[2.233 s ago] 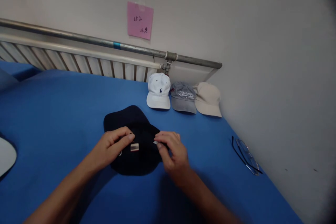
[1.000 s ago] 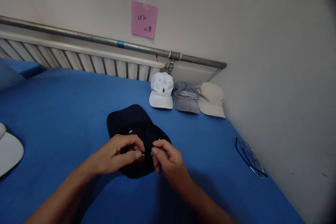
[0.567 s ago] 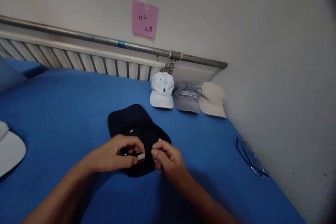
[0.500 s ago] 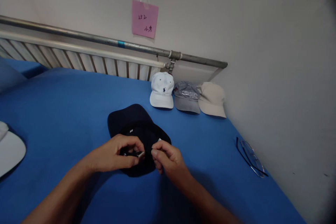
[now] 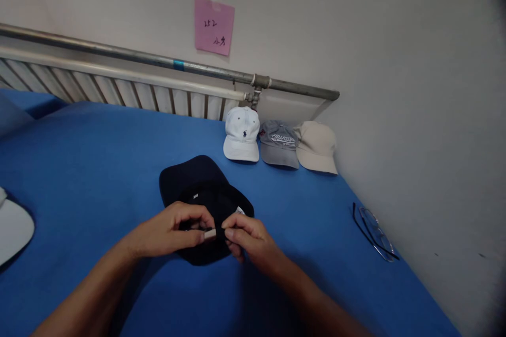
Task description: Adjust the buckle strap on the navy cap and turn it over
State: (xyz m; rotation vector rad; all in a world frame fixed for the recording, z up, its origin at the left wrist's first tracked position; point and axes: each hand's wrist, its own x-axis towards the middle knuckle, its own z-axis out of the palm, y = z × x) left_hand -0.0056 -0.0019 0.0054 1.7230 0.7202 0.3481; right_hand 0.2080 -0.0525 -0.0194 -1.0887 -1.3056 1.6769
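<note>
A black cap (image 5: pixel 193 176) lies upside down on the blue sheet, its brim toward the upper left and its inside facing up. At the cap's near edge, my left hand (image 5: pixel 176 229) pinches a strap end with a small pale piece (image 5: pixel 210 234) showing at the fingertips. Just to its right, my right hand (image 5: pixel 251 237) has thumb and fingers pressed together on the dark strap. The two sets of fingertips are close together. What lies under the left fingers is partly hidden.
White (image 5: pixel 241 134), grey (image 5: pixel 279 144) and beige (image 5: pixel 317 147) caps stand in a row near the wall. Glasses (image 5: pixel 375 234) lie at the right edge of the blue sheet (image 5: pixel 98 168). A white brim (image 5: pixel 16 229) shows at far left. A radiator (image 5: pixel 138 96) and pipe run behind.
My right hand has moved slightly left, closer to my left hand. The pale piece at the left fingertips is more exposed. The whole view has shifted a little.
</note>
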